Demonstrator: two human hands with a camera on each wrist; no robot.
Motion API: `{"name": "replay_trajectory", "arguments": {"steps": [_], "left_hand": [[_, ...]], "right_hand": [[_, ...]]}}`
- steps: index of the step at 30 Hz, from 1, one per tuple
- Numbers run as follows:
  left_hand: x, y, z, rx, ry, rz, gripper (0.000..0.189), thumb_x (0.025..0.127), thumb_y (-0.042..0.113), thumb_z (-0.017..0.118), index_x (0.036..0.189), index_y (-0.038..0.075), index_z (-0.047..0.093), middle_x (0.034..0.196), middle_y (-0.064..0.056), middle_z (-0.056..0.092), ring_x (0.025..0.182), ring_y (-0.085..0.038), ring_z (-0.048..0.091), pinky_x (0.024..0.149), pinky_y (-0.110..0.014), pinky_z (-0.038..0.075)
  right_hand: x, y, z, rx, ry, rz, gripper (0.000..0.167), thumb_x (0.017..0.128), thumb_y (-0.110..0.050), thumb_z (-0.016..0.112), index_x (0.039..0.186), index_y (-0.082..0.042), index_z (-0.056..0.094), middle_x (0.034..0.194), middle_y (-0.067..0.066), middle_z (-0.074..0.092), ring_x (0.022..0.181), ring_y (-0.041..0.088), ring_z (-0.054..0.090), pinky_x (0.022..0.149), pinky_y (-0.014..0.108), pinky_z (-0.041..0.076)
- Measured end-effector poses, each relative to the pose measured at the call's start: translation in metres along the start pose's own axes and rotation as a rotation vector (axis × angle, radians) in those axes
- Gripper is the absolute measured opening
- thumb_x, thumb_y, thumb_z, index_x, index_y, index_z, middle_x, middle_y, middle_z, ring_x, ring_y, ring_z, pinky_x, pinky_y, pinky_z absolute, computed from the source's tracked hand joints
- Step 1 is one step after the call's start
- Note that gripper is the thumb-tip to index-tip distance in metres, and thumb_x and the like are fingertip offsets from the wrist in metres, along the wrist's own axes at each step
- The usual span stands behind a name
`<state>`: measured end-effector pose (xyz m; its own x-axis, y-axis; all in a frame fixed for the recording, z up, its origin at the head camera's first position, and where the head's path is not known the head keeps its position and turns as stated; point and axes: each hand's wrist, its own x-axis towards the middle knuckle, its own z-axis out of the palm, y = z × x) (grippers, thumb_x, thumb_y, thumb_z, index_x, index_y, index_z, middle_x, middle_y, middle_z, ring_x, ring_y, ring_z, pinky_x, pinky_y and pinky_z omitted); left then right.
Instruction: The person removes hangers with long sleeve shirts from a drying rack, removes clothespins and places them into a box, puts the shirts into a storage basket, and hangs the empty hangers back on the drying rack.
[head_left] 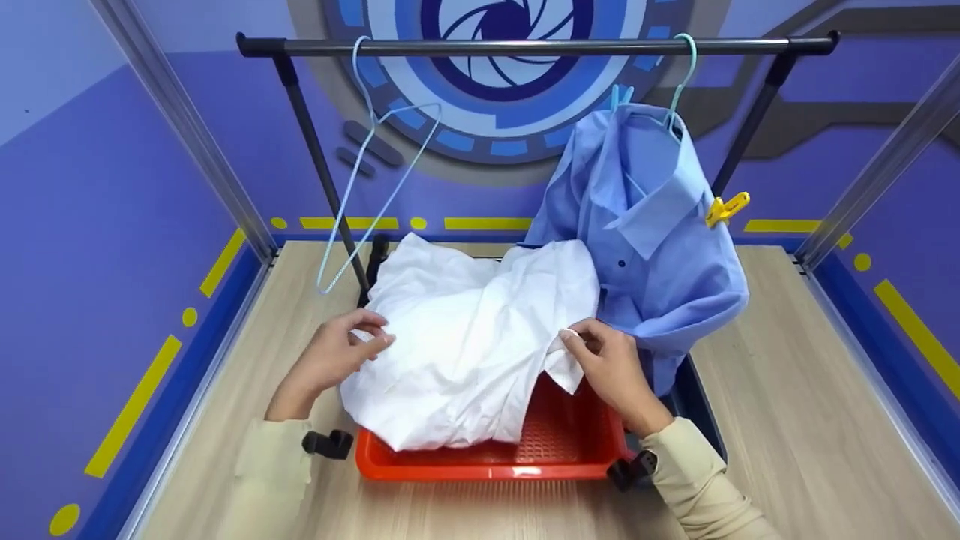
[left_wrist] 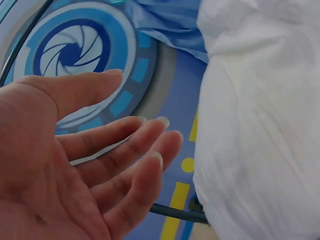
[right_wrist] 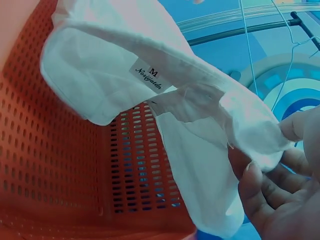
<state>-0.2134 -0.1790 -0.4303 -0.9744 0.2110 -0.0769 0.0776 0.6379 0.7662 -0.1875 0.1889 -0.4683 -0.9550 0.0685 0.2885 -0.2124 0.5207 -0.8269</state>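
In the head view, a white garment point(head_left: 465, 337) lay bunched over a red basket point(head_left: 450, 472), covering most of its mouth and leaving the front rim and right part of the inside showing. The left hand point(head_left: 334, 360) was at the garment's left edge, thumb and fingers parted, its grip slack. The right hand point(head_left: 611, 367) had the garment's right edge pinched between thumb and fingers, a corner hanging below. The basket stood on a wooden tabletop point(head_left: 810, 375), with a dark container point(head_left: 703, 409) showing at its right. A black rail point(head_left: 525, 48) ran across behind. From it hung a bare pale-blue hanger point(head_left: 346, 206) on the left and a mint hanger point(head_left: 680, 86) on the right, the latter bearing a blue shirt point(head_left: 679, 262) with a yellow peg point(head_left: 726, 209) on its shoulder.

In the left wrist view, the left hand's fingers were gently curved and the thumb well apart; this grip had hold of nothing. The garment hung just beyond the fingertips, apart from them.

In the right wrist view, the right hand's grip was closed on a fold of the garment, thumb on one side and fingers on the other. A label point(right_wrist: 150, 76) marked "M" showed inside its band, and the basket's slotted wall was behind.
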Motion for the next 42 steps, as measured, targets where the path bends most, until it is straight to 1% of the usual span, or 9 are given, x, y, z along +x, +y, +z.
{"name": "replay_trajectory", "arguments": {"steps": [4,8,12,16,25,29,33,37,42], "left_hand": [[-0.004,0.010,0.012,0.189,-0.094,0.049,0.032,0.089,0.026,0.068,0.115,0.008,0.063,0.097,-0.004,0.065,0.077,-0.016,0.057,0.066,-0.027,0.050],[-0.008,0.021,0.020,0.294,-0.158,0.114,0.033,0.088,0.027,0.069,0.114,0.008,0.063,0.093,-0.002,0.065,0.075,-0.014,0.056,0.068,-0.029,0.050],[-0.012,0.029,0.025,0.338,-0.138,0.160,0.033,0.087,0.025,0.071,0.115,0.008,0.063,0.096,-0.006,0.067,0.072,-0.013,0.056,0.069,-0.031,0.049],[-0.017,0.038,0.031,0.387,-0.138,0.160,0.037,0.086,0.026,0.072,0.118,0.010,0.063,0.099,-0.006,0.067,0.073,-0.014,0.055,0.068,-0.031,0.050],[-0.030,0.060,0.051,0.491,-0.126,0.238,0.047,0.084,0.034,0.073,0.125,0.013,0.060,0.104,-0.004,0.068,0.089,-0.019,0.061,0.078,-0.039,0.052],[-0.033,0.066,0.061,0.508,-0.116,0.306,0.073,0.081,0.043,0.075,0.141,0.014,0.046,0.125,-0.005,0.061,0.107,-0.021,0.060,0.088,-0.042,0.054],[-0.034,0.069,0.076,0.514,-0.112,0.330,0.100,0.074,0.049,0.079,0.152,0.016,0.026,0.146,-0.007,0.043,0.126,-0.024,0.049,0.101,-0.044,0.047],[-0.036,0.070,0.092,0.538,-0.097,0.361,0.115,0.070,0.057,0.079,0.155,0.014,0.015,0.155,-0.008,0.032,0.137,-0.026,0.041,0.107,-0.046,0.041],[-0.037,0.067,0.112,0.569,-0.007,0.432,0.124,0.068,0.060,0.078,0.155,0.007,0.008,0.157,-0.011,0.029,0.140,-0.026,0.037,0.105,-0.045,0.042]], "right_hand": [[0.001,-0.002,0.000,-0.007,0.049,-0.002,0.018,0.087,-0.019,0.072,0.071,-0.014,0.067,0.059,-0.003,0.054,0.054,0.006,0.048,0.052,0.019,0.036],[0.002,-0.003,0.001,-0.001,0.073,-0.014,0.021,0.086,-0.021,0.073,0.067,-0.014,0.065,0.057,-0.003,0.052,0.053,0.005,0.046,0.051,0.018,0.035],[0.003,-0.005,0.002,-0.012,0.082,-0.012,0.021,0.086,-0.023,0.073,0.068,-0.015,0.066,0.057,-0.003,0.051,0.054,0.006,0.045,0.052,0.019,0.035],[0.004,-0.008,0.003,-0.019,0.097,0.002,0.021,0.087,-0.023,0.072,0.069,-0.014,0.066,0.058,-0.003,0.051,0.055,0.007,0.045,0.053,0.020,0.035],[0.006,-0.015,0.002,0.030,0.136,0.024,0.022,0.087,-0.021,0.072,0.068,-0.011,0.065,0.058,-0.003,0.050,0.055,0.007,0.045,0.052,0.019,0.035],[0.007,-0.018,0.002,0.056,0.148,0.046,0.022,0.087,-0.021,0.072,0.069,-0.010,0.066,0.058,-0.002,0.050,0.055,0.007,0.044,0.051,0.019,0.035],[0.008,-0.021,0.002,0.092,0.151,0.098,0.022,0.088,-0.021,0.072,0.071,-0.008,0.067,0.059,-0.002,0.051,0.055,0.007,0.045,0.051,0.020,0.037],[0.009,-0.025,0.001,0.135,0.150,0.171,0.024,0.088,-0.023,0.071,0.073,-0.005,0.067,0.057,-0.003,0.052,0.052,0.006,0.045,0.049,0.021,0.038],[0.010,-0.032,0.000,0.222,0.140,0.254,0.027,0.089,-0.026,0.070,0.077,-0.002,0.067,0.056,-0.004,0.054,0.047,0.008,0.047,0.046,0.022,0.041]]}}
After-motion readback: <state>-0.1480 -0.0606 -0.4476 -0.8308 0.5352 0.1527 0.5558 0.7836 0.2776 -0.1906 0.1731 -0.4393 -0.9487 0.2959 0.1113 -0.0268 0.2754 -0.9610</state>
